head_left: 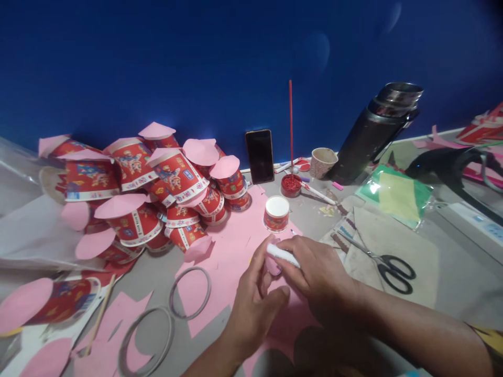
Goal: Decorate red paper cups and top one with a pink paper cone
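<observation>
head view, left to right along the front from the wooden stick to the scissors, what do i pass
Wooden stick, lower grey ring, upper grey ring, left hand, right hand, black-handled scissors.

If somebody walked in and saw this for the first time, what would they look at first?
Probably the big pile of red cups with pink paper tops, on the left before the blue wall. Next, perhaps, the black flask at the back right. Nearer, in the middle, the right hand holds a white stick close to the left hand.
</observation>
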A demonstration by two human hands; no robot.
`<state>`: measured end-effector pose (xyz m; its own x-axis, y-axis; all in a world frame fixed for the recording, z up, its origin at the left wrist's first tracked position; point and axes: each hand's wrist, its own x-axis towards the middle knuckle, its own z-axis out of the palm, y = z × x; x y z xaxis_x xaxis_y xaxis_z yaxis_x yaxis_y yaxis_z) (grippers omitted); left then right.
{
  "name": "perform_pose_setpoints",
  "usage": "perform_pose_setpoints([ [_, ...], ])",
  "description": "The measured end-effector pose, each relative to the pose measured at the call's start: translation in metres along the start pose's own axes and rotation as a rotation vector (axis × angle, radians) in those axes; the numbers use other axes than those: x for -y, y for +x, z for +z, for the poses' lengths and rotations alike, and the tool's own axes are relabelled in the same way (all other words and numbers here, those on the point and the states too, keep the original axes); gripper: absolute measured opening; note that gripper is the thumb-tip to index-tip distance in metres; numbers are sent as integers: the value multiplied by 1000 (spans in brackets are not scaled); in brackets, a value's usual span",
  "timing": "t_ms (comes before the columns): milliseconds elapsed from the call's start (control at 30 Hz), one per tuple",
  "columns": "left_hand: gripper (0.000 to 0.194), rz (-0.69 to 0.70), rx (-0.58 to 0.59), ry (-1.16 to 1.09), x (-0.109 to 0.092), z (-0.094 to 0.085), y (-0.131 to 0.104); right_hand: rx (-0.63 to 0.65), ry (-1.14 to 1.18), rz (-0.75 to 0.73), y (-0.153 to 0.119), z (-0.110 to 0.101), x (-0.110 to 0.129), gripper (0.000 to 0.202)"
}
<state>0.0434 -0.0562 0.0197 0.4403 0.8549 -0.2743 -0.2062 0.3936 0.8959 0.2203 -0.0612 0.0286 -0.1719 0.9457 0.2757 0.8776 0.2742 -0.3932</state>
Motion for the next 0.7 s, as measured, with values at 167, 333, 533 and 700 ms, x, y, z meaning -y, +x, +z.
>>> perform_pose_setpoints([
  [167, 78, 59, -23, 31, -2, 2, 0, -32, -40, -18, -1, -1, 1, 23],
  [333, 73, 75, -26, -8, 6, 1, 0, -110, -38, -50, -1, -2, -1, 22],
  [533, 54, 46, -192, 30, -12, 1, -1, -182, -28, -168, -1, 0, -8, 30],
  [700, 22, 129, -326, 297, -33, -5, 6, -190, -46, -290, -2, 5, -11, 31],
])
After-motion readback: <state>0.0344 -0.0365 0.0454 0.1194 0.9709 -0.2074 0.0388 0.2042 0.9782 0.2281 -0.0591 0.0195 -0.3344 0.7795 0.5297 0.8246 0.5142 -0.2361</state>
